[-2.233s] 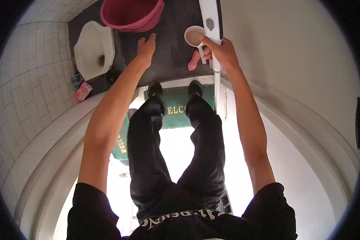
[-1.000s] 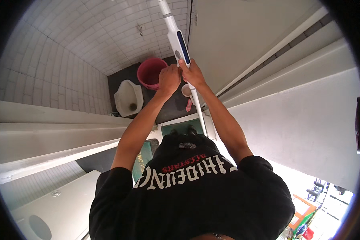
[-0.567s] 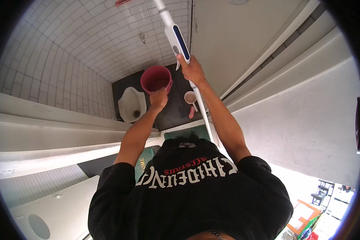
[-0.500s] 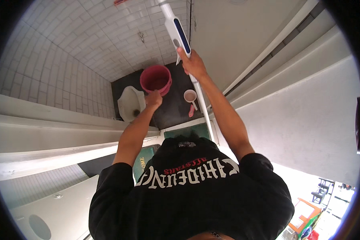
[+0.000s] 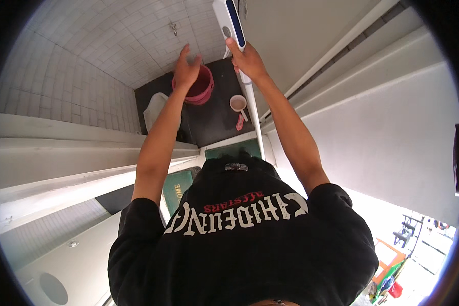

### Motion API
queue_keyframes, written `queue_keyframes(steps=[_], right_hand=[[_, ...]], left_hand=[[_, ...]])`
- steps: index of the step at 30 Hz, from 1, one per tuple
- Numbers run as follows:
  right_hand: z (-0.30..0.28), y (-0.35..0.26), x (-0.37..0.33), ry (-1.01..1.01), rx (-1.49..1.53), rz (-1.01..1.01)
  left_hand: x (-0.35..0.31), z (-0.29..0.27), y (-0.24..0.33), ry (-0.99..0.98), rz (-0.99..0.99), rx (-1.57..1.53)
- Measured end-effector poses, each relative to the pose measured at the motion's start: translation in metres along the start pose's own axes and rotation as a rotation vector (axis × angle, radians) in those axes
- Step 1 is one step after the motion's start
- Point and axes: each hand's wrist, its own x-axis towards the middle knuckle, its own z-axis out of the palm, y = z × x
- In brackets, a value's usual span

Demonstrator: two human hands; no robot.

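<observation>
- The right hand is wrapped around the white pole tool just below its thick upper section, thumb along the near side, a firm closed hold.
- From my spot, the white pole tool slants from the top of the view down past the right forearm, its slim lower shaft running toward the green doormat at the threshold. Its upper section has a dark blue strip and a grey oval; the top end is cut off by the edge of the view.
- The left hand is spread wide, fingers apart, and nothing shows in it. It lies across the pink bucket in view; I can't tell whether they touch.
- The bucket sits on the dark floor near the tiled wall.
- Left of it is the white squat toilet, partly hidden behind the left forearm.
- Right of the bucket, the pale dipper rests on the floor, the pink brush just beside its handle.
- On the far wall, a small metal tap sticks out above the bucket.
</observation>
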Motion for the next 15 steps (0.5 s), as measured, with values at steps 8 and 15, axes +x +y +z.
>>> queue_keyframes(steps=[8,15], right_hand=[[0.009,-0.007,-0.01,-0.018,-0.008,0.051],[0.002,0.0,-0.025,0.004,-0.046,0.067]], left_hand=[[0.001,-0.006,0.001,-0.123,-0.45,-0.5],[-0.013,-0.004,0.068,-0.38,-0.971,-0.686]])
